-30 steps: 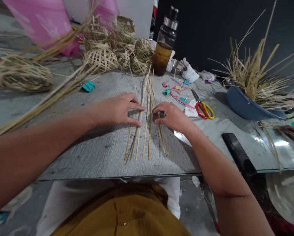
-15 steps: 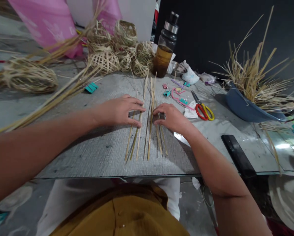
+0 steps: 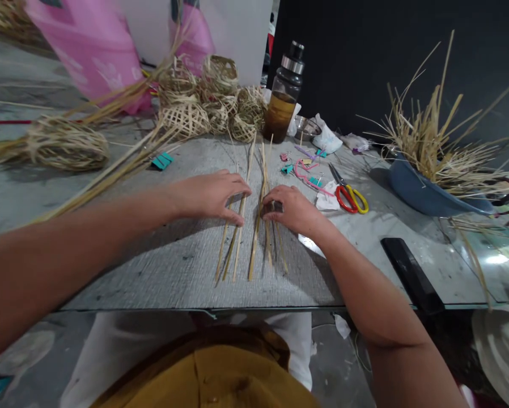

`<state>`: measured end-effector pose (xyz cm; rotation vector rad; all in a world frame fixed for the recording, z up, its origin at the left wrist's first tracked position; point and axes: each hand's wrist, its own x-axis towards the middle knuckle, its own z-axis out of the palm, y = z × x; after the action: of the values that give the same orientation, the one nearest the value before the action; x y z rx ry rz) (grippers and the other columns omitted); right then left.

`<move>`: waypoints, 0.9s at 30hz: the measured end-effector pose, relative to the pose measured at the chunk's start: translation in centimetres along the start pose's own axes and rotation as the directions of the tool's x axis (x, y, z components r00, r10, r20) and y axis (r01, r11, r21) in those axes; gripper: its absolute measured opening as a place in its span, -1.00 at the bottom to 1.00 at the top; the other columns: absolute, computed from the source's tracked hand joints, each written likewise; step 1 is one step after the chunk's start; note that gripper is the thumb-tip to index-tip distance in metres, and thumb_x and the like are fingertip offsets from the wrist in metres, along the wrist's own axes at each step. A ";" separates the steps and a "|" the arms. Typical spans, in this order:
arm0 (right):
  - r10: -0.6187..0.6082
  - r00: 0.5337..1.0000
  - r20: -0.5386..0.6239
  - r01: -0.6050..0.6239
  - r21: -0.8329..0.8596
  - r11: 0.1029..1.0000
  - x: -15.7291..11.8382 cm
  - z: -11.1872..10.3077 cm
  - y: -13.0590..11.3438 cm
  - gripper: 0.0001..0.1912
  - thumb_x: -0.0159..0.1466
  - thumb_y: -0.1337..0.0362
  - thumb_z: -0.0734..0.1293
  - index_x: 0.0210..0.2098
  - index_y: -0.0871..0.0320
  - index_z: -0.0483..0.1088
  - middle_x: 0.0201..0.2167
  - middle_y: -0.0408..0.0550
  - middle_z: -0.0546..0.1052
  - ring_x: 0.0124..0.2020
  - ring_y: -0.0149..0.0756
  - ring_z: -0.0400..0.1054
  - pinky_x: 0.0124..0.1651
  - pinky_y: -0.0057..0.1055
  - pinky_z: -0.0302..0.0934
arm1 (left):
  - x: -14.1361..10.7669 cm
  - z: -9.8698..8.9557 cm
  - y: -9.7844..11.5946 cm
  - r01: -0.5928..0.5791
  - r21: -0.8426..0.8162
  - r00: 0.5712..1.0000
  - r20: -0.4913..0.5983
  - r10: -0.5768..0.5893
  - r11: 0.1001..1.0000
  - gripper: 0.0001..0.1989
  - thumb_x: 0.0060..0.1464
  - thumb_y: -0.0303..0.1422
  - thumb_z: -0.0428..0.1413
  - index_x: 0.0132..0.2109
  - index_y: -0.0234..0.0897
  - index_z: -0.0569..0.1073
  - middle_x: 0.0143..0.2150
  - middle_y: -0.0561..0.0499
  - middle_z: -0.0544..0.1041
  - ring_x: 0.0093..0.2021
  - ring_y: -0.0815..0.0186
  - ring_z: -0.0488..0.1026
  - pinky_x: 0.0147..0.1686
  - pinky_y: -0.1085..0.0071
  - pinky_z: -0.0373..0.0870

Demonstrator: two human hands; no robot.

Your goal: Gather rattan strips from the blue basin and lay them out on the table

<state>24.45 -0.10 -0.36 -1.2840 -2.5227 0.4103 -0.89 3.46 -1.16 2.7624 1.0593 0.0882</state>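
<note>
Thin bamboo strips lie lengthwise on the grey table in two loose groups, a left group (image 3: 236,249) and a right group (image 3: 254,249). My left hand (image 3: 220,195) is over the left group, thumb and fingers apart, nothing gripped between them. Beside the right group is my right hand (image 3: 286,208). Its fingers are curved with a gap to the thumb, and the fingertips touch or nearly touch a strip. The hands partly cover the middle of the strips, whose far ends show beyond the fingers.
Woven bamboo balls (image 3: 186,116) and a bottle of brown liquid (image 3: 282,107) stand at the back. To the right are scissors (image 3: 351,198), binder clips (image 3: 287,169), a blue basin (image 3: 428,190) of strips and a black oblong object (image 3: 411,275). A bamboo bundle (image 3: 67,144) lies left.
My right hand has shifted slightly left, and the strip beside it now lies a little nearer the left group. The whole view has tilted slightly. My left hand has barely moved.
</note>
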 end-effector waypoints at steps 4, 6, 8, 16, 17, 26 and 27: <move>-0.015 1.000 -0.009 0.015 0.010 1.000 0.0 0.0 -0.1 -0.88 0.30 0.38 0.58 -0.19 0.11 0.63 -0.10 0.02 0.65 0.07 -0.12 0.48 0.24 -0.09 0.21 | -0.1 0.3 -0.2 -0.005 0.008 1.000 -0.020 0.006 1.000 -0.26 0.14 0.11 0.31 0.31 -0.26 0.55 0.29 -0.26 0.55 0.30 -0.08 0.42 0.30 0.16 0.25; -0.011 1.000 -0.016 0.011 0.017 1.000 0.0 -0.1 -0.1 -0.89 0.31 0.37 0.57 -0.18 0.12 0.64 -0.09 0.03 0.66 0.07 -0.12 0.49 0.24 -0.09 0.23 | -0.3 0.4 -0.2 -0.018 -0.005 0.999 -0.042 0.018 1.000 -0.29 0.16 0.10 0.31 0.32 -0.21 0.55 0.30 -0.24 0.55 0.31 -0.07 0.42 0.31 0.17 0.25; -0.011 1.000 -0.026 0.011 0.032 0.999 -0.1 -0.1 -0.1 -0.91 0.33 0.37 0.56 -0.16 0.14 0.64 -0.08 0.04 0.67 0.07 -0.12 0.50 0.23 -0.11 0.24 | -0.6 0.4 0.0 -0.031 -0.024 0.998 -0.060 0.030 0.999 -0.30 0.18 0.07 0.31 0.32 -0.22 0.56 0.31 -0.25 0.55 0.32 -0.07 0.42 0.32 0.16 0.24; 0.012 0.994 -0.111 -0.002 0.085 0.996 -0.3 -0.4 -0.5 -0.93 0.37 0.40 0.50 -0.18 0.10 0.65 -0.12 0.00 0.66 0.02 -0.19 0.52 0.20 -0.18 0.30 | -0.8 0.7 0.0 -0.041 -0.069 0.996 -0.084 0.035 0.997 -0.31 0.18 0.04 0.32 0.33 -0.23 0.56 0.32 -0.29 0.54 0.30 -0.10 0.43 0.31 0.10 0.28; 0.016 0.992 -0.127 -0.005 0.088 0.996 -0.2 -0.3 -0.5 -0.92 0.37 0.40 0.50 -0.18 0.10 0.65 -0.12 -0.01 0.66 0.02 -0.19 0.52 0.20 -0.18 0.30 | -0.8 0.7 0.0 -0.041 -0.067 0.996 -0.086 0.035 0.997 -0.31 0.19 0.04 0.32 0.33 -0.22 0.56 0.32 -0.28 0.54 0.30 -0.10 0.43 0.31 0.10 0.27; 0.040 0.958 -0.286 -0.008 0.111 0.994 -0.1 0.3 0.4 -0.91 0.36 0.40 0.50 -0.19 0.10 0.65 -0.10 0.02 0.68 0.02 -0.15 0.54 0.20 -0.12 0.35 | -1.1 0.7 0.4 -0.022 -0.041 0.997 -0.080 0.019 0.999 -0.27 0.20 0.03 0.34 0.36 -0.32 0.54 0.36 -0.32 0.51 0.33 -0.11 0.40 0.33 0.10 0.26; 0.042 0.956 -0.292 -0.010 0.110 0.994 0.0 0.3 0.4 -0.91 0.36 0.40 0.49 -0.19 0.10 0.65 -0.10 0.02 0.68 0.02 -0.15 0.54 0.19 -0.12 0.35 | -1.1 0.7 0.4 -0.017 -0.036 0.997 -0.077 0.014 0.999 -0.27 0.20 0.03 0.34 0.36 -0.33 0.53 0.36 -0.32 0.51 0.33 -0.10 0.40 0.33 0.11 0.27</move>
<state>24.66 0.07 -0.81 -1.2376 -2.2087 0.3281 -1.31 2.33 -1.74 2.7549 1.0435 0.2157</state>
